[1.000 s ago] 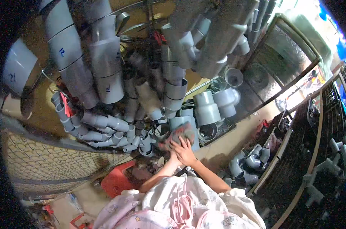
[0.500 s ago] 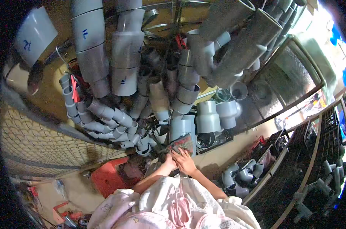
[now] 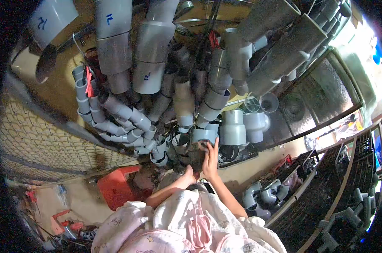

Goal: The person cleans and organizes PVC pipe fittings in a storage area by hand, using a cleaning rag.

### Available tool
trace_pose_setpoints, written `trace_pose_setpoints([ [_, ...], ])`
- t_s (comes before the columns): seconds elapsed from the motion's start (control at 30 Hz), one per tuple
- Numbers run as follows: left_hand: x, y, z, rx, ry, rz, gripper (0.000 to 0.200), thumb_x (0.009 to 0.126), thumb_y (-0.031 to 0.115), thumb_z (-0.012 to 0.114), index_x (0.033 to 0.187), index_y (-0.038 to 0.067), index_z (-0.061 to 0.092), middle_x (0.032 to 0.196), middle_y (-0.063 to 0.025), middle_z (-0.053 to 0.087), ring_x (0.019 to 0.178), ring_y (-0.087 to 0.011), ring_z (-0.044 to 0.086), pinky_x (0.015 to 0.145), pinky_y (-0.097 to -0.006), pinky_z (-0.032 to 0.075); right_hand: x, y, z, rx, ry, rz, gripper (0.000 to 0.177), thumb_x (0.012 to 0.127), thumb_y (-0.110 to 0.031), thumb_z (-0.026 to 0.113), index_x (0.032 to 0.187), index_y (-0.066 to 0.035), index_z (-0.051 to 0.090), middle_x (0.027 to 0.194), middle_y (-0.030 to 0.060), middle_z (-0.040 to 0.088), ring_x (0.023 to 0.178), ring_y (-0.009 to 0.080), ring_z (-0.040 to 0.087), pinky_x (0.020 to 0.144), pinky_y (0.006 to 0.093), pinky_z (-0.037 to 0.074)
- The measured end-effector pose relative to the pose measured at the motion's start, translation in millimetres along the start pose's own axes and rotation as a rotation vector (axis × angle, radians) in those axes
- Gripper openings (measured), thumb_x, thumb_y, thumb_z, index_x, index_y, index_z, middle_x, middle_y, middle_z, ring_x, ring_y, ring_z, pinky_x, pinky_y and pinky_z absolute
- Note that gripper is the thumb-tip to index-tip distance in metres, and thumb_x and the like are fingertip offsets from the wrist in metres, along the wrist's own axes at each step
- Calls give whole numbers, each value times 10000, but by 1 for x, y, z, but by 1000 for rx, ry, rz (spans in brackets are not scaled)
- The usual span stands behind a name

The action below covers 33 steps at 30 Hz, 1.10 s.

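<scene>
Rag (image 3: pixel 196 155) against right hand (image 3: pixel 211 162), fingers (image 3: pixel 216 147) straight

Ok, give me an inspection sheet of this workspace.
Surface: pale floor; no worktop made out.
Work items: dark item at the hands, too blurred to name; grey fitting beyond it.
Clutter: red plastic left, grey elbows right.
Grip: left hand near the item's lower end, closure unclear; right hand beside it, fingers extended.
Cables: nothing seen for certain.
Surroundings: mesh left, black racks right, large pipes ahead.
</scene>
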<state>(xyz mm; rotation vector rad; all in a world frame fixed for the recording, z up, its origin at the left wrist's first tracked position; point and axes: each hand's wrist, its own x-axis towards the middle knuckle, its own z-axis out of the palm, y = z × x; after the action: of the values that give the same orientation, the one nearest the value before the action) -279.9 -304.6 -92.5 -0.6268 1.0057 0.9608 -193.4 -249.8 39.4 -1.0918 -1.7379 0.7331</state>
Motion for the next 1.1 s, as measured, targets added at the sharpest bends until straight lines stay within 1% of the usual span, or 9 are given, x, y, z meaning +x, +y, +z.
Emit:
trace_pose_setpoints([
  [0.07, -6, -2, 11, 146, 139, 6, 497, 827, 547, 260, 996, 159, 521, 926, -22, 568, 786, -171, 550, 693, -330, 464, 10, -4, 4, -175, -53, -110, 383, 783, -10, 409, 1165, -39, 396, 1314, 234, 205, 1212, 399, 199, 988, 447, 177],
  [0.1, 90, 8, -51, 268, -87, 60, 537, 827, 556, 226, 1060, 147, 484, 995, -40, 544, 838, -191, 544, 721, -357, 459, 15, -5, 4, -264, -78, -169, 376, 782, -7, 411, 1157, -34, 404, 1307, 242, 215, 1211, 393, 209, 989, 442, 181],
  [0.2, 10, -2, 2, -22, -38, 1, 369, 832, 449, 303, 861, 145, 508, 718, 4, 535, 647, -145, 512, 579, -330, 439, -10, 15, 10, -536, -531, -274, 450, 734, -92, 487, 1178, -92, 413, 1307, 156, 269, 1217, 340, 222, 988, 456, 175],
  [0.33, 30, 12, -23, 57, -360, -118, 440, 835, 455, 254, 981, 122, 502, 883, -18, 572, 863, -183, 544, 636, -338, 473, -36, 41, -6, -513, -557, -373, 460, 733, -125, 494, 1185, -112, 408, 1311, 125, 279, 1223, 319, 221, 991, 467, 149],
  [0.5, -10, 4, 9, 155, 58, -12, 401, 796, 456, 379, 877, 79, 490, 769, -46, 531, 713, -158, 521, 496, -263, 368, 5, 47, -14, -502, -375, -195, 410, 764, -131, 473, 1169, -97, 426, 1323, 138, 258, 1217, 333, 227, 973, 492, 175],
  [0.63, 19, 0, -7, 114, -4, -9, 440, 806, 481, 343, 939, 92, 500, 900, -57, 552, 794, -203, 536, 636, -334, 449, 10, 25, 16, -637, -340, -199, 383, 793, -167, 454, 1170, -110, 430, 1316, 89, 286, 1224, 326, 210, 969, 491, 196],
  [0.87, -1, 10, -4, 106, -218, -128, 383, 795, 473, 367, 810, 109, 485, 648, -26, 520, 574, -158, 507, 536, -300, 408, -23, 46, -26, -712, -721, -454, 433, 763, -193, 459, 1191, -144, 423, 1304, 61, 320, 1234, 291, 217, 987, 481, 155],
  [1.0, 1, 6, 1, 129, 15, -75, 374, 786, 452, 397, 758, 86, 469, 610, -25, 480, 500, -162, 463, 497, -281, 386, 5, 38, 1, -552, -282, -23, 440, 787, -177, 440, 1221, -131, 390, 1330, 127, 249, 1221, 352, 206, 978, 495, 168],
  [1.1, -18, 5, 6, 119, -56, -13, 535, 649, 583, 508, 836, 84, 462, 711, -9, 469, 650, -143, 456, 573, -260, 355, 0, 28, 8, -623, -379, -142, 455, 780, -155, 451, 1229, -142, 380, 1347, 117, 211, 1221, 416, 141, 982, 500, 160],
])
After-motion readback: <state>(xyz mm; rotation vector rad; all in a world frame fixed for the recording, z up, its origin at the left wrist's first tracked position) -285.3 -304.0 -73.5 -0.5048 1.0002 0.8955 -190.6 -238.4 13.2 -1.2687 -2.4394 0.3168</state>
